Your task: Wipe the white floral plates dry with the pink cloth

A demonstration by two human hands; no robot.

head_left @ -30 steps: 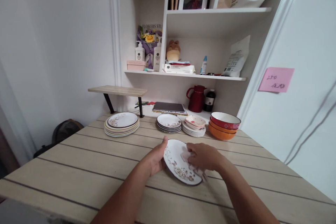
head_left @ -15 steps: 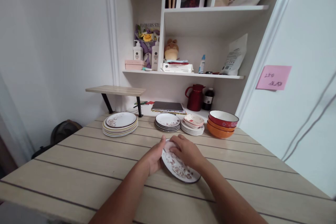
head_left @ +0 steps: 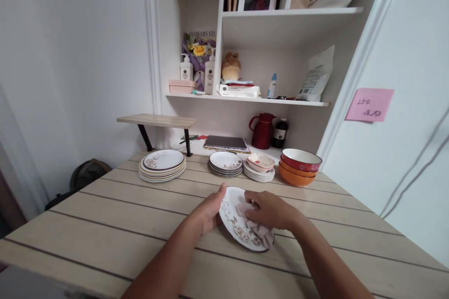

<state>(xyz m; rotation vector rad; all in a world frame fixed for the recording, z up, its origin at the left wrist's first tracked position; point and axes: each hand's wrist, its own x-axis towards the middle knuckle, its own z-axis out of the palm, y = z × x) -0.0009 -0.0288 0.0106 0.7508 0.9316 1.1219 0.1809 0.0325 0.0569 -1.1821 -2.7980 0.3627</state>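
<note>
A white plate (head_left: 229,215) with brown flowers and a dark rim is tilted up off the wooden table. My left hand (head_left: 212,210) grips its left edge, thumb at the rim and fingers underneath, partly hidden. In my right hand (head_left: 268,208) is a crumpled pale pink cloth (head_left: 258,228), pressed against the plate's right half. Behind the plate stand a stack of similar dark-rimmed plates (head_left: 225,163) and a stack of small white plates (head_left: 258,175) with shallow patterned dishes (head_left: 261,161) on top.
At the left is a stack of larger plates (head_left: 162,166); at the right, nested red and orange bowls (head_left: 298,175). A small raised wooden stand (head_left: 156,120) rises at the back left. A laptop (head_left: 225,142), red jug (head_left: 263,131) and dark bottle (head_left: 279,133) sit below the shelves.
My right hand has slid with the cloth from the plate's upper part to its right side, showing more of the cloth. The plate has shifted slightly right, still in my left hand.
</note>
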